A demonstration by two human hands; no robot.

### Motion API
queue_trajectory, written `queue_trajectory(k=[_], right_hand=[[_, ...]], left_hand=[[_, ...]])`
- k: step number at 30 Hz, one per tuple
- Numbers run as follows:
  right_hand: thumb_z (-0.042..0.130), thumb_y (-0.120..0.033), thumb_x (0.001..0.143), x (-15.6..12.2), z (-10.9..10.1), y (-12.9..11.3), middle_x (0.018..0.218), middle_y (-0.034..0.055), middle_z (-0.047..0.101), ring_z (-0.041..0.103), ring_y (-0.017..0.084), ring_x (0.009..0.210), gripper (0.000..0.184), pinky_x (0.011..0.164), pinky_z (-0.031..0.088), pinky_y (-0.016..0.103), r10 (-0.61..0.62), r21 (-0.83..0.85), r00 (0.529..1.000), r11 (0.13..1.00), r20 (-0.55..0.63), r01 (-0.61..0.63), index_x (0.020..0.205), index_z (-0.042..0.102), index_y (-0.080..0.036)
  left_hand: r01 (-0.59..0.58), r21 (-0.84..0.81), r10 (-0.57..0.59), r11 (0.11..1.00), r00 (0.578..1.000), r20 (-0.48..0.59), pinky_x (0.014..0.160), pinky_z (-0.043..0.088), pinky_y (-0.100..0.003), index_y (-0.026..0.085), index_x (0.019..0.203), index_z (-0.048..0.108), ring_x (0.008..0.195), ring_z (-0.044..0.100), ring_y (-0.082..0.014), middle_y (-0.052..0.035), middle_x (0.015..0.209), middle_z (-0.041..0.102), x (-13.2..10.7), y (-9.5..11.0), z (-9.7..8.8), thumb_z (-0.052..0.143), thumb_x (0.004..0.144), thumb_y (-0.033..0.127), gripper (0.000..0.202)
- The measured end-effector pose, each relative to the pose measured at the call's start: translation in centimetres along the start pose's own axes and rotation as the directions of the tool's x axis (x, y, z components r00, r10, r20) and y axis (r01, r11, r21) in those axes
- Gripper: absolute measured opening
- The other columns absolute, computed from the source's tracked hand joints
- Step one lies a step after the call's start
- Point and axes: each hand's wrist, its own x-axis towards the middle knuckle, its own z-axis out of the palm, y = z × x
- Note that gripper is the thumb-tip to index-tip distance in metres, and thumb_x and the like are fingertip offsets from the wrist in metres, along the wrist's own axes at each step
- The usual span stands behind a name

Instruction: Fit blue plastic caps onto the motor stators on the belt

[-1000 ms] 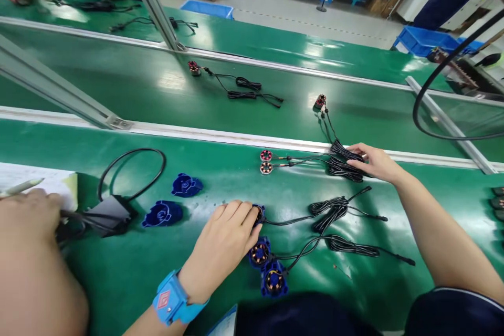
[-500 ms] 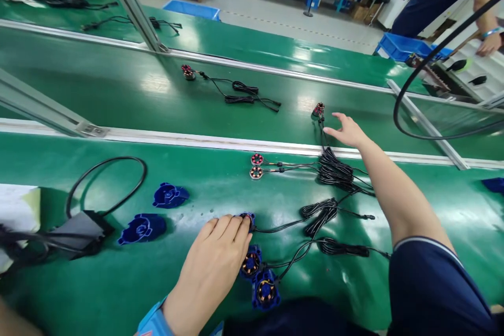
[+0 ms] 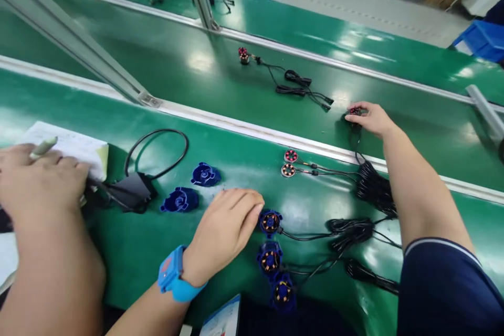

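Note:
My right hand (image 3: 368, 117) reaches over the green belt, with its thumb and fingers closed around a small motor stator (image 3: 355, 112) with red and dark parts. A black cable trails from that stator toward the near ledge. My left hand (image 3: 226, 228), wearing a blue wrist strap (image 3: 179, 275), is curled with thumb and index together; whatever its fingers hold is hidden. Right beside it is a blue housing (image 3: 270, 222) with a copper-wound stator inside. Two similar housings (image 3: 270, 260) sit closer to me. Two loose stators (image 3: 290, 156) lie near the ledge, cables to the right.
Two blue covers (image 3: 205, 174) lie left of my left hand. Beyond are a black box (image 3: 136, 191) with a looped cable and another person's hand (image 3: 47, 181) holding a pen over paper (image 3: 73, 142). Another cabled stator (image 3: 244, 56) lies on the belt. A metal post (image 3: 114, 68) rises at left.
My right hand has closed on the stator on the belt. My left hand has come off the top housing to its left side. Another person's hand has appeared at left, and the view has shifted.

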Motion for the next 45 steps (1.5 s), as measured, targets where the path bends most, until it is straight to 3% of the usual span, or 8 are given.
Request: queue_trajectory(k=[3, 6, 10, 15, 20, 28, 39, 45], right_hand=[[0.077, -0.055, 0.072, -2.4, 2.1, -4.4, 0.114, 0.0088, 0.067, 0.062, 0.019, 0.077, 0.054, 0.078, 0.057, 0.038, -0.235, 0.101, 0.959, 0.970, 0.159, 0.221, 0.113, 0.072, -0.021], [0.076, -0.052, 0.076, -4.9, 4.2, -8.3, 0.124, 0.0097, 0.061, 0.063, 0.024, 0.095, 0.045, 0.089, 0.055, 0.043, -0.435, 0.032, 0.846, 0.893, 0.308, 0.448, 0.112, 0.073, -0.025], [0.073, -0.036, 0.081, -7.1, 6.3, -10.9, 0.129, 0.0108, 0.053, 0.059, 0.027, 0.111, 0.035, 0.100, 0.049, 0.047, -0.494, -0.049, 0.763, 0.826, 0.416, 0.562, 0.114, 0.072, -0.027], [0.069, -0.035, 0.083, -8.4, 6.4, -12.2, 0.132, 0.0101, 0.049, 0.062, 0.017, 0.083, 0.030, 0.088, 0.055, 0.040, -0.466, 0.046, 0.767, 0.865, 0.442, 0.499, 0.111, 0.069, -0.024], [0.066, -0.048, 0.084, -8.2, 6.2, -12.0, 0.128, 0.0080, 0.060, 0.063, 0.021, 0.089, 0.060, 0.092, 0.053, 0.044, -0.348, 0.081, 0.801, 0.931, 0.486, 0.355, 0.137, 0.051, -0.026], [0.051, -0.031, 0.090, -7.7, 8.6, -10.9, 0.114, 0.0101, 0.068, 0.062, 0.024, 0.100, 0.022, 0.098, 0.048, 0.047, -0.212, 0.079, 0.953, 0.977, 0.215, 0.199, 0.103, 0.065, -0.018], [0.055, -0.037, 0.090, -11.2, 9.7, -12.5, 0.106, 0.0067, 0.069, 0.065, 0.020, 0.090, 0.023, 0.089, 0.052, 0.039, -0.393, 0.225, 0.880, 0.913, 0.266, 0.340, 0.100, 0.066, -0.020], [0.058, -0.047, 0.090, -11.8, 8.4, -12.6, 0.109, 0.0080, 0.069, 0.065, 0.021, 0.093, 0.035, 0.089, 0.053, 0.039, -0.438, 0.350, 0.798, 0.886, 0.414, 0.304, 0.109, 0.066, -0.018]], left_hand=[[0.062, 0.010, -0.062, 0.998, 0.998, -0.027, 0.087, 0.042, -0.034, 0.018, 0.101, 0.061, 0.096, 0.061, -0.0182, -0.0030, 0.101, 0.068, 0.1, -0.3, -0.1, 0.047, 0.101, 0.021, 0.014], [0.059, 0.015, -0.059, 0.998, 0.998, 0.007, 0.085, 0.041, -0.035, 0.019, 0.102, 0.062, 0.093, 0.061, -0.0183, -0.0017, 0.099, 0.068, 0.1, -0.3, 0.0, 0.048, 0.101, 0.023, 0.014], [0.058, 0.018, -0.058, 0.998, 0.998, 0.037, 0.084, 0.041, -0.035, 0.020, 0.100, 0.062, 0.092, 0.062, -0.0185, -0.0010, 0.099, 0.069, 0.0, -0.2, 0.0, 0.048, 0.102, 0.026, 0.016], [0.076, 0.024, -0.078, 0.997, 0.993, 0.086, 0.083, 0.041, -0.036, 0.021, 0.099, 0.062, 0.092, 0.063, -0.0192, 0.0000, 0.097, 0.070, -0.1, -0.3, 0.0, 0.048, 0.101, 0.029, 0.016], [0.080, 0.032, -0.084, 0.996, 0.989, 0.120, 0.084, 0.042, -0.038, 0.022, 0.103, 0.063, 0.095, 0.063, -0.0215, -0.0005, 0.100, 0.070, -0.1, -0.4, 0.5, 0.050, 0.100, 0.034, 0.018], [0.070, 0.038, -0.074, 0.997, 0.992, 0.102, 0.082, 0.041, -0.039, 0.022, 0.103, 0.063, 0.094, 0.061, -0.0223, -0.0007, 0.100, 0.070, -0.1, -0.4, 0.7, 0.052, 0.099, 0.037, 0.018], [0.048, 0.033, -0.052, 0.998, 0.991, 0.123, 0.083, 0.040, -0.039, 0.023, 0.104, 0.063, 0.096, 0.061, -0.0226, -0.0016, 0.102, 0.070, -0.2, -0.4, 1.2, 0.052, 0.099, 0.036, 0.018], [0.044, 0.028, -0.047, 0.999, 0.991, 0.125, 0.080, 0.041, -0.038, 0.023, 0.101, 0.063, 0.092, 0.061, -0.0213, -0.0014, 0.099, 0.070, -0.2, -0.3, 1.0, 0.050, 0.100, 0.036, 0.019]])
